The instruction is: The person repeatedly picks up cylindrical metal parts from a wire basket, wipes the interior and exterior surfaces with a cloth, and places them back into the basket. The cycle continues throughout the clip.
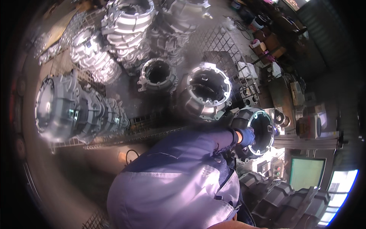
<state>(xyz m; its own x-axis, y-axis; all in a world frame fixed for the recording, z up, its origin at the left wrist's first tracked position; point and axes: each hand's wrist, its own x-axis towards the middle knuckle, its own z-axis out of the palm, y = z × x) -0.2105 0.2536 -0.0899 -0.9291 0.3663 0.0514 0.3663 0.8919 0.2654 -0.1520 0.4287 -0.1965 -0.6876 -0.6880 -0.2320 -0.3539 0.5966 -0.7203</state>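
Note:
My left arm, in a grey and dark blue sleeve, reaches across to the right. On that hand is a blue glove. My left hand point(247, 136) is closed on the near-left side of the rim of a hollow cast-metal housing point(244, 116). This housing lies with its round, bolt-holed opening turned toward the right, and its inside is dark. Just left of it stands a second housing point(202, 110), its ring-shaped mouth facing up. A smaller open housing point(157, 87) is farther left. My right hand does not show.
Tall stacks of ribbed castings point(129, 28) stand at the far left, and another casting point(57, 110) lies sideways nearer. A wire mesh panel point(225, 42) runs behind. At right are a control box with buttons point(277, 170), a greenish panel point(307, 171) and more grey castings point(293, 202).

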